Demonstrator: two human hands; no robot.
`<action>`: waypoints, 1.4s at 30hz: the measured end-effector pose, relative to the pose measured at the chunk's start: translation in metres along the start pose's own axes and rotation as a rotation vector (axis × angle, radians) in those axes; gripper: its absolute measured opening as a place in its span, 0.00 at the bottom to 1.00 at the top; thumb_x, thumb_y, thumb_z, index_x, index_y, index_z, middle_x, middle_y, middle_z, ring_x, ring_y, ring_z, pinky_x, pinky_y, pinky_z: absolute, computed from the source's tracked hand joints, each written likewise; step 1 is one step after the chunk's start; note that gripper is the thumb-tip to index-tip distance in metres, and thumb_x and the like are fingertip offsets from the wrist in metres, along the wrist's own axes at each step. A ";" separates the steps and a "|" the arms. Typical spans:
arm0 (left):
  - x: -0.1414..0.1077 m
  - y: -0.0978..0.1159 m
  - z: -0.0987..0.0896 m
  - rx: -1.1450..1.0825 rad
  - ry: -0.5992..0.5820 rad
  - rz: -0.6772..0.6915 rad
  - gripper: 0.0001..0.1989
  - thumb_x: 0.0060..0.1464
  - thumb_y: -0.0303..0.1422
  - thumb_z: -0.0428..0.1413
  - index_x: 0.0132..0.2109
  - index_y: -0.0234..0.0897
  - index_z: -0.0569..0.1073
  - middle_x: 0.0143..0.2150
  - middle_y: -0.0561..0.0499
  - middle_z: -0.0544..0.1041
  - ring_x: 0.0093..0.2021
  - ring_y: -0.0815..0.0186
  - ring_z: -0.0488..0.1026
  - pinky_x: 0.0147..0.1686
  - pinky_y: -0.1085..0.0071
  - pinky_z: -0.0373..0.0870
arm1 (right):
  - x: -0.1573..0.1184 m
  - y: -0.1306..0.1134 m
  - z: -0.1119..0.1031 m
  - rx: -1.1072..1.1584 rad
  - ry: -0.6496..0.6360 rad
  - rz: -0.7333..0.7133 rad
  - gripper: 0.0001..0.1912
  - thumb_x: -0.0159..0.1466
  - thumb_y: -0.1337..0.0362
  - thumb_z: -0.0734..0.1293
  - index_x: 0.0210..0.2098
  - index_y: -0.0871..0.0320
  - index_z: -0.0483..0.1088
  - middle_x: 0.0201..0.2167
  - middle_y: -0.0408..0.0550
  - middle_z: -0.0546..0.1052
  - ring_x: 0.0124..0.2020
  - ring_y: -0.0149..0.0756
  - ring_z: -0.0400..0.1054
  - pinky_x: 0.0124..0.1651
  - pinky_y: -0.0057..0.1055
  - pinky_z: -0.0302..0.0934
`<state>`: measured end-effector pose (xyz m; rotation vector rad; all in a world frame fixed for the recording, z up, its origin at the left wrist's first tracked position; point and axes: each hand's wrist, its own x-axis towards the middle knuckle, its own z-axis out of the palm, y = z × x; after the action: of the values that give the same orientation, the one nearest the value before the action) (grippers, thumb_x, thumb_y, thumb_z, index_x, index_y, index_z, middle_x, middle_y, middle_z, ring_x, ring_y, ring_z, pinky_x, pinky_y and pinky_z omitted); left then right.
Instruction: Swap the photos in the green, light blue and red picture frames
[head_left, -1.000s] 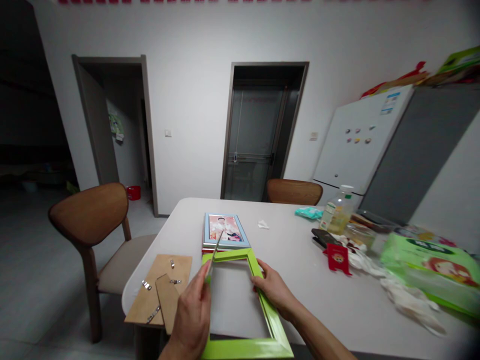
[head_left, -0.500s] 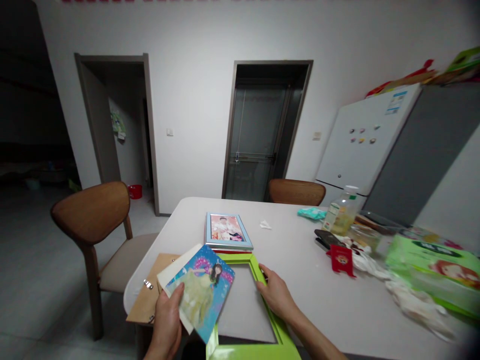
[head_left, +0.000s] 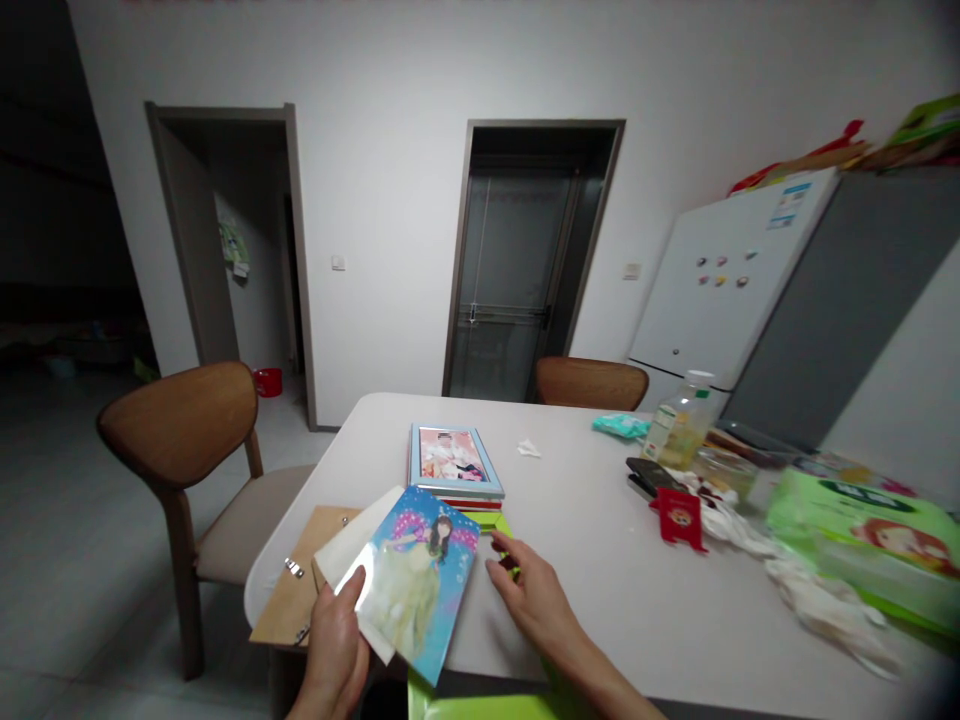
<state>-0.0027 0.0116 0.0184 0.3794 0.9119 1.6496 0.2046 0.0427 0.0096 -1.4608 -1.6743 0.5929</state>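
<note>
My left hand (head_left: 336, 640) pinches a blue photo print (head_left: 420, 585) of a figure in a pale dress, together with a cream sheet (head_left: 358, 535) behind it. Under these lies a brown backing board (head_left: 289, 595) with metal clips, at the table's left edge. A lime green frame (head_left: 487, 708) is at the near table edge, partly hidden by the print and my right arm. My right hand (head_left: 532, 595) is beside the print, thumb and fingers apart, with the frame's far corner behind its fingertips. Farther back lies a light blue framed picture (head_left: 454, 462) on other frames.
On the white table (head_left: 600, 590) stand a bottle (head_left: 677, 425), a dark phone-like object (head_left: 652, 475), a red packet (head_left: 681, 520), crumpled tissues (head_left: 825, 600) and a green tissue pack (head_left: 862, 530). Wooden chairs stand at the left (head_left: 184, 420) and far side (head_left: 592, 382).
My right hand has shifted slightly left, off the green frame's right side. The print has turned a little and moved right in my left hand. The frame's opening is less visible.
</note>
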 end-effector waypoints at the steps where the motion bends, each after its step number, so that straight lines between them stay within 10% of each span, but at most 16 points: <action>1: -0.001 0.000 0.002 -0.013 -0.005 0.007 0.15 0.49 0.23 0.48 0.46 0.36 0.65 0.31 0.51 0.77 0.39 0.62 0.73 0.41 0.65 0.69 | -0.001 -0.005 0.004 0.123 -0.054 0.086 0.22 0.54 0.59 0.59 0.46 0.62 0.62 0.37 0.52 0.71 0.32 0.36 0.66 0.38 0.35 0.61; 7: -0.010 -0.001 0.016 -0.090 -0.123 -0.028 0.17 0.48 0.24 0.50 0.48 0.34 0.65 0.35 0.47 0.77 0.40 0.59 0.73 0.41 0.64 0.69 | -0.012 -0.032 0.030 0.962 -0.249 0.494 0.16 0.55 0.55 0.58 0.35 0.60 0.65 0.28 0.48 0.74 0.28 0.34 0.69 0.29 0.30 0.63; 13: -0.028 -0.003 0.037 -0.162 -0.135 -0.032 0.15 0.49 0.28 0.51 0.47 0.33 0.66 0.36 0.47 0.77 0.40 0.59 0.72 0.42 0.63 0.69 | -0.020 -0.052 0.047 1.277 -0.199 0.586 0.11 0.53 0.61 0.61 0.33 0.61 0.66 0.28 0.51 0.76 0.34 0.38 0.70 0.35 0.34 0.64; 18: -0.036 -0.010 0.046 -0.186 -0.106 -0.025 0.18 0.47 0.26 0.52 0.47 0.34 0.66 0.38 0.48 0.76 0.43 0.60 0.71 0.44 0.64 0.67 | -0.015 -0.063 0.041 1.306 -0.147 0.471 0.12 0.50 0.62 0.62 0.33 0.61 0.66 0.30 0.50 0.76 0.36 0.40 0.69 0.39 0.35 0.63; 27: -0.024 0.023 0.029 0.015 -0.494 -0.222 0.17 0.44 0.37 0.57 0.42 0.33 0.70 0.38 0.47 0.76 0.41 0.58 0.72 0.39 0.67 0.69 | -0.002 -0.063 -0.017 0.914 -0.256 0.414 0.15 0.50 0.60 0.60 0.35 0.59 0.66 0.30 0.46 0.75 0.32 0.38 0.69 0.34 0.32 0.62; 42: -0.013 -0.011 0.029 0.070 -0.380 -0.232 0.18 0.43 0.34 0.58 0.42 0.31 0.68 0.32 0.45 0.77 0.32 0.56 0.75 0.30 0.65 0.71 | -0.008 -0.061 -0.009 0.931 -0.305 0.332 0.25 0.49 0.59 0.63 0.47 0.58 0.61 0.35 0.48 0.75 0.35 0.41 0.69 0.41 0.37 0.59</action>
<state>0.0284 0.0102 0.0323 0.5893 0.6986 1.2795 0.1764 0.0206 0.0604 -0.9601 -1.0756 1.5856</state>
